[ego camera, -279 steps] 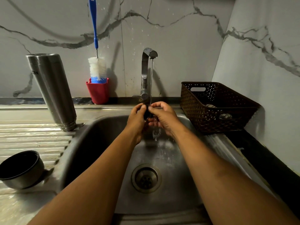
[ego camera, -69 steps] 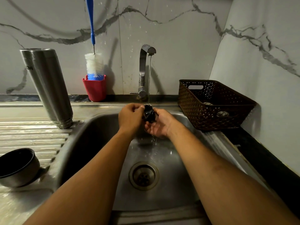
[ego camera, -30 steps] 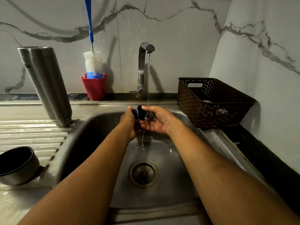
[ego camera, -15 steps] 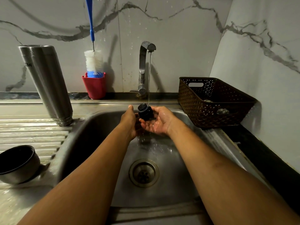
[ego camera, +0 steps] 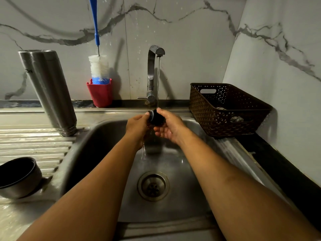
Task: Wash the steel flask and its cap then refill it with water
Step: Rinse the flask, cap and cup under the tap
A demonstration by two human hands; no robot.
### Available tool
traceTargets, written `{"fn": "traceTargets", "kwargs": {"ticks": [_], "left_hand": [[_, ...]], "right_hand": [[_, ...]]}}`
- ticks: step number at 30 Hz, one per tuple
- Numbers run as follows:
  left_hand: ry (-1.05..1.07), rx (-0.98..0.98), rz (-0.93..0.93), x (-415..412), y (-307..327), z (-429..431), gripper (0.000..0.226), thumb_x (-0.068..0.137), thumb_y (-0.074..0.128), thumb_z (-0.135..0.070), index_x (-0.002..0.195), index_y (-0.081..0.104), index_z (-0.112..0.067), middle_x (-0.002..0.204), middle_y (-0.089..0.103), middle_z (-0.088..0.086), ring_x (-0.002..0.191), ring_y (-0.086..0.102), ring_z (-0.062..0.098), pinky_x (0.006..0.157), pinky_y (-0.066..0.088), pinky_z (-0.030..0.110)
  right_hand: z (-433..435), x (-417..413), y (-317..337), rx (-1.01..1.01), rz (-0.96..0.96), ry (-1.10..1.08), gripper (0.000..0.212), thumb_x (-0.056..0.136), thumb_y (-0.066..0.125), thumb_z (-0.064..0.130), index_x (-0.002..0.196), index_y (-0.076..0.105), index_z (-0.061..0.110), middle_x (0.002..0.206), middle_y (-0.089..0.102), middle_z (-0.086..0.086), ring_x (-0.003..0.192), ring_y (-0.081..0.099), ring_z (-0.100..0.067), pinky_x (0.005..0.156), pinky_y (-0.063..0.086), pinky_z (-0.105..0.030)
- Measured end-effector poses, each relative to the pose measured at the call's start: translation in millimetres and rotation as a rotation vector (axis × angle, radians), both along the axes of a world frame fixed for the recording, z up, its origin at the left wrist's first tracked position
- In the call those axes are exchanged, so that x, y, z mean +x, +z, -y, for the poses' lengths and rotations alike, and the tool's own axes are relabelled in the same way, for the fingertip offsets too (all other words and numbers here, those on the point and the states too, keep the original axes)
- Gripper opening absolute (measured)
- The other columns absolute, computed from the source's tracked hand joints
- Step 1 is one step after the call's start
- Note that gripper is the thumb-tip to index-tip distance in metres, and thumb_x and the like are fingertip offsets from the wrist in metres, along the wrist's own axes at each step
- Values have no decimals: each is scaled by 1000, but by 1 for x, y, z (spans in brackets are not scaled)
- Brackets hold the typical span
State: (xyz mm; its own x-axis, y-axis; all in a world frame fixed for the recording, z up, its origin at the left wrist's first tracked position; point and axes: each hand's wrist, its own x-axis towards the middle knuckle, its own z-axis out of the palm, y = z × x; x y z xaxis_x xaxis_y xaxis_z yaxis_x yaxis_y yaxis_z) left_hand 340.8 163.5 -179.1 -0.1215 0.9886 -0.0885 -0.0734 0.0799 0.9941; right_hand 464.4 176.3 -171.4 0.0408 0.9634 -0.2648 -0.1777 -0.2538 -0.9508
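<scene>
Cap: small, black, pale ring at its L end. Held centre frame, above the sink basin, directly under the tap. Thin water stream is running and lands on the cap approx. where the R thumb sits; water drips off below the hands.

Left hand: fingertips curled in, pinching the cap's L end.
Right hand: thumb on top of the cap, fingers cupped beneath it, palm turned up. Both hands grip the cap; neither is free.

Flask: steel, uncapped, upper left of frame. Stands on the ribbed drainboard w/ ringed end down, just beside the sink's L edge, well apart from the hands.

Other items: dark bowl at lower left, lying on its side on the drainboard. Bottle brush, blue handle, stands bristles-down in a red holder against the back wall, L of the tap. Brown perforated basket on the worktop, R of the sink; contents too unclear to ID. Drain lower centre, basin wet.
</scene>
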Motion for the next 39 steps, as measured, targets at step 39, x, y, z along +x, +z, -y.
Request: {"fn": "traceTargets", "kwargs": {"ticks": [39], "left_hand": [[-104,-174,-7,-33,62,26,36,107,50,-37,132,63,-15,125,67,9,107,63,26,85,49,41]], "right_hand": [[34,-6,39,97,21,-4,17,95,67,17,109,61,11,113,69,-23,95,74,-34,78,64,-42]]}}
